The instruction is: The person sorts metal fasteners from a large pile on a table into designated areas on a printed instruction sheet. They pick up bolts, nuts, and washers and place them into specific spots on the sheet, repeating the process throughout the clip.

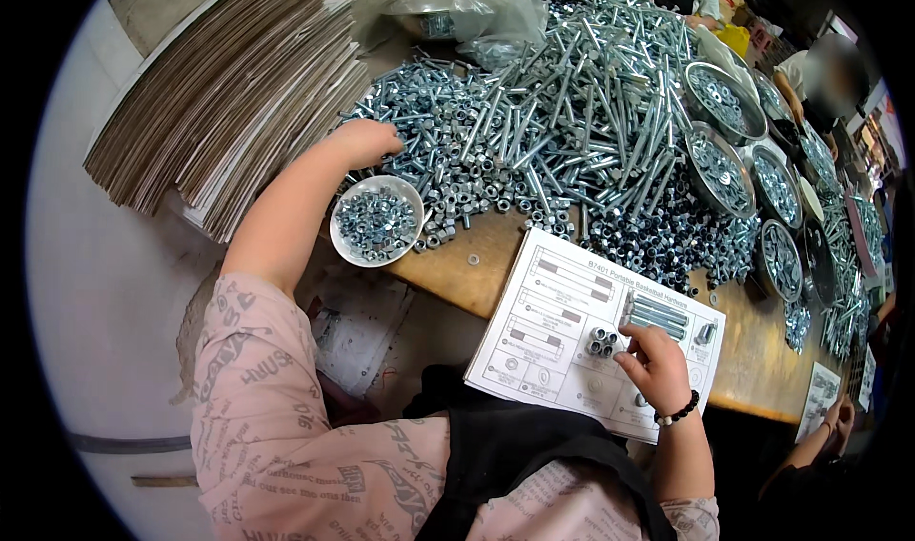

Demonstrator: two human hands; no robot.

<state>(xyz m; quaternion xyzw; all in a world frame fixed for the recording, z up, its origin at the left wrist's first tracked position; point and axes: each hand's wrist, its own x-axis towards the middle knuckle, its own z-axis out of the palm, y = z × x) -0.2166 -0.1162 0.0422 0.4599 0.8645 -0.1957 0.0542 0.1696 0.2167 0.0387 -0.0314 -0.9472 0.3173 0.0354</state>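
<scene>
A wooden table [762,379] stands over a pale grey floor [124,360], under dim light toward the upper right.

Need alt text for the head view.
A person's left hand at a heap of bolts and nuts on a wooden table; right hand over a diagram sheet, beside clustered nuts. A white bowl of small metal parts sits nearby.
</scene>
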